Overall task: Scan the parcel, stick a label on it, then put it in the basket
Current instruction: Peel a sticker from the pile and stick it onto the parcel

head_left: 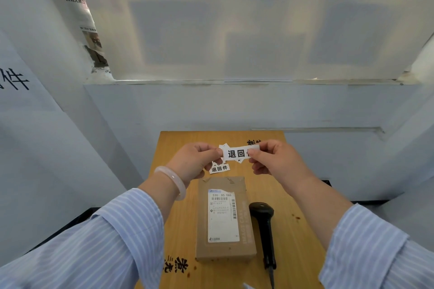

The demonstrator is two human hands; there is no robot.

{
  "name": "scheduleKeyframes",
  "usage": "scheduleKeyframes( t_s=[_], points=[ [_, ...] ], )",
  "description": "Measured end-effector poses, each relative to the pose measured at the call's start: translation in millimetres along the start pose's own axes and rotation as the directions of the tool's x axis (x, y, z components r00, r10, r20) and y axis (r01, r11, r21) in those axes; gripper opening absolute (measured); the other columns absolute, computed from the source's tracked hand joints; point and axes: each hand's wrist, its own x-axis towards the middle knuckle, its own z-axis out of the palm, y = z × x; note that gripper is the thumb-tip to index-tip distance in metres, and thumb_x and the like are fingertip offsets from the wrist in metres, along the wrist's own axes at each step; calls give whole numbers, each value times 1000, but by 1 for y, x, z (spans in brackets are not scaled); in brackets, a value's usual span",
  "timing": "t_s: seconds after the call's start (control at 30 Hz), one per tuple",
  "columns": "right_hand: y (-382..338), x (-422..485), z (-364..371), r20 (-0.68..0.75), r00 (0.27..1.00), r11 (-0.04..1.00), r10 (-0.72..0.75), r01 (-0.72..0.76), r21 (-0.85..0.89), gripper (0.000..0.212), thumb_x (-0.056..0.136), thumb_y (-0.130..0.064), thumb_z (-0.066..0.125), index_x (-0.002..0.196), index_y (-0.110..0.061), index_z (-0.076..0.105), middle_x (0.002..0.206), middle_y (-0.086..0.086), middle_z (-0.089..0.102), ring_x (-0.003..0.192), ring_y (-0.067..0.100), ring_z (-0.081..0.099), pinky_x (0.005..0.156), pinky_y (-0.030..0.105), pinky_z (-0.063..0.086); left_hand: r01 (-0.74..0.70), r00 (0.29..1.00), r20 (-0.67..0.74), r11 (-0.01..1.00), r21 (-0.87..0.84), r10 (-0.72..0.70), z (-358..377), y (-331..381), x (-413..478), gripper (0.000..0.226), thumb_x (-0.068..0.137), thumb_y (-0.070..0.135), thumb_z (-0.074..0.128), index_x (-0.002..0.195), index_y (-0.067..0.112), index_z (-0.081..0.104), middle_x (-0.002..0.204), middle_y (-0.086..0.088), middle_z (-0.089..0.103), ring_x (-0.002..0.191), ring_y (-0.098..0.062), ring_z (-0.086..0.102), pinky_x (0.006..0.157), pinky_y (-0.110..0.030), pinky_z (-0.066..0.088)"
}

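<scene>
A brown cardboard parcel (225, 218) with a white shipping label lies flat on the small wooden table (293, 230). Above its far end, both hands hold a white label (237, 153) printed with black Chinese characters. My left hand (192, 159) pinches the label's left end and my right hand (272, 157) pinches its right end. Both hands are raised off the table. A black handheld scanner (264, 225) lies just right of the parcel. No basket is in view.
More white labels (219, 168) lie on the table under my hands, past the parcel. White walls close in on the left, back and right. A frosted window with a ledge (234, 81) sits above.
</scene>
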Motion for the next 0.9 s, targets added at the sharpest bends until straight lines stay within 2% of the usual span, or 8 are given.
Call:
scheduleKeyframes(
  t_s=[0.1, 0.27, 0.6, 0.9],
  points=[
    [0, 2, -1, -9, 1000, 1000, -1, 1, 0, 8, 88, -13, 68, 94, -8, 69, 77, 6, 74, 62, 13, 66, 67, 35, 61, 6, 1000, 14, 1000, -10, -6, -1, 0, 1, 15, 87, 19, 66, 88, 6, 74, 80, -6, 69, 54, -10, 44, 46, -20, 30],
    [0, 3, -1, -8, 1000, 1000, -5, 5, -10, 7, 88, -15, 68, 93, -11, 70, 77, 4, 74, 63, 13, 67, 67, 34, 60, 8, 1000, 16, 1000, 5, -8, 0, 0, 2, 18, 87, 19, 66, 93, 3, 73, 79, -5, 70, 54, -10, 44, 45, -20, 31],
    [1, 4, 1, -4, 1000, 1000, 9, -9, -21, 9, 88, -16, 68, 95, -10, 69, 82, 7, 75, 64, 12, 67, 68, 33, 61, 19, 1000, 6, 1000, 3, -19, 1, -1, 3, 13, 88, 15, 64, 90, 5, 72, 81, -8, 70, 55, -11, 43, 46, -21, 32],
    [5, 6, 4, 8, 999, 998, 45, -44, -50, 12, 90, -18, 66, 100, -10, 68, 84, 4, 74, 67, 12, 68, 68, 32, 61, 16, 1000, 16, 999, -37, -16, 4, -5, 6, 7, 83, 15, 69, 76, 14, 70, 76, -6, 67, 54, -11, 41, 44, -21, 29]
  ],
)
